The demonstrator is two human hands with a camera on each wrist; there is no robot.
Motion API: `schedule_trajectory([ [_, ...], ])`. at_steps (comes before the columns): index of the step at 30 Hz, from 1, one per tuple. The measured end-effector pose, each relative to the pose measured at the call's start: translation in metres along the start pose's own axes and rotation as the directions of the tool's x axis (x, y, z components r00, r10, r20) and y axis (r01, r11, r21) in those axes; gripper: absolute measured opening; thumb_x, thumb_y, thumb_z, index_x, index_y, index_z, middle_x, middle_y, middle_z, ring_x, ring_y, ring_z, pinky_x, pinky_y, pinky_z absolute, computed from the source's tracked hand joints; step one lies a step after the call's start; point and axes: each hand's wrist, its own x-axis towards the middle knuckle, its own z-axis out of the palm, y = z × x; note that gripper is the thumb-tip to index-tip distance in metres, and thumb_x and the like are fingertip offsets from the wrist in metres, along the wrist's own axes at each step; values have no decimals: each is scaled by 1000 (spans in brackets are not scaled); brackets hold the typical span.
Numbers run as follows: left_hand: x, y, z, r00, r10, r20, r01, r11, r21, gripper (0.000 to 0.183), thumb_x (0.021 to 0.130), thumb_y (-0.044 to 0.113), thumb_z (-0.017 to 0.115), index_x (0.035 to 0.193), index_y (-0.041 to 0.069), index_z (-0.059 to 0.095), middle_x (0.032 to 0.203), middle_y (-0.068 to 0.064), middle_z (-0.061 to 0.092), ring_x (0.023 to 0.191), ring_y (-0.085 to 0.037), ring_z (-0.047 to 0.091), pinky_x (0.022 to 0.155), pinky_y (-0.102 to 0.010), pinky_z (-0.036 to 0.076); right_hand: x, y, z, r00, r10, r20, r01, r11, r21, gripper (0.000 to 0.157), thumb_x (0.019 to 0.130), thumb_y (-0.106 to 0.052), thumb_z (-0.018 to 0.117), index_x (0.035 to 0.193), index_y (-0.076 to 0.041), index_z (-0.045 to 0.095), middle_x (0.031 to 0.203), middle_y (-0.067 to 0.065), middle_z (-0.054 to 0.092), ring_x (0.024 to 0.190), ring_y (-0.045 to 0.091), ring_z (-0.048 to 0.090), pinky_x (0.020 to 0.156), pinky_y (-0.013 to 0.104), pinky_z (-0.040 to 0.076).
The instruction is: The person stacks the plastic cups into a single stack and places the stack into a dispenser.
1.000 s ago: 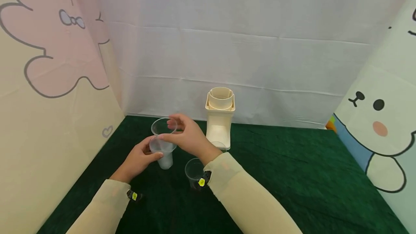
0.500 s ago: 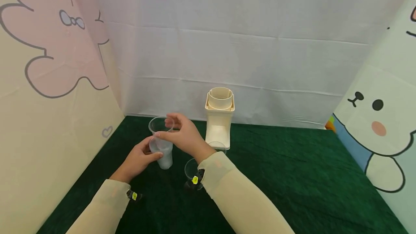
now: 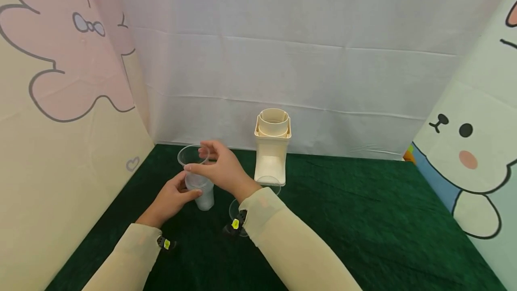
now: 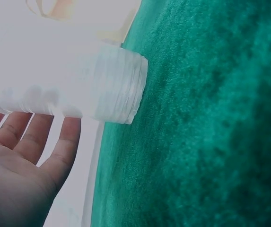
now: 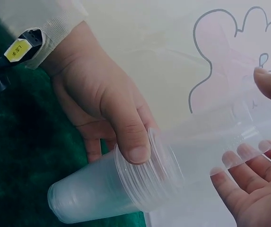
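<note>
Green-clothed worktop (image 3: 363, 219), with a cream plastic holder (image 3: 269, 152) near the back wall (image 3: 258, 71). Left of it, a cup stack (image 3: 205, 199), clamped by fingers of the left hand (image 3: 173, 196), seemingly for steadiness. Just above, a single clear cup (image 3: 191, 155), pinched in fingers of the right hand (image 3: 222, 169), base unreadable through translucent plastic. Behind the right sleeve (image 3: 303, 241), two part-hidden cups (image 3: 268, 182).

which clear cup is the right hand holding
The top plastic cup, held near its rim by the right hand. It is above the cup stack gripped by the left hand, while two other cups sit apart, partly behind the right sleeve.
</note>
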Motion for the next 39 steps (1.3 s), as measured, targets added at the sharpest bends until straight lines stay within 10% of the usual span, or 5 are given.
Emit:
schedule_trajectory([
  [39, 0, -3, 2, 1000, 20, -20, -20, 1000, -9, 62, 99, 32, 72, 151, 12, 45, 145, -18, 54, 126, -38, 59, 101, -54, 51, 2, 37, 8, 993, 121, 10, -118, 979, -166, 75, 85, -46, 85, 148, -18, 53, 143, -4, 58, 127, 15, 55, 105, 43, 50],
])
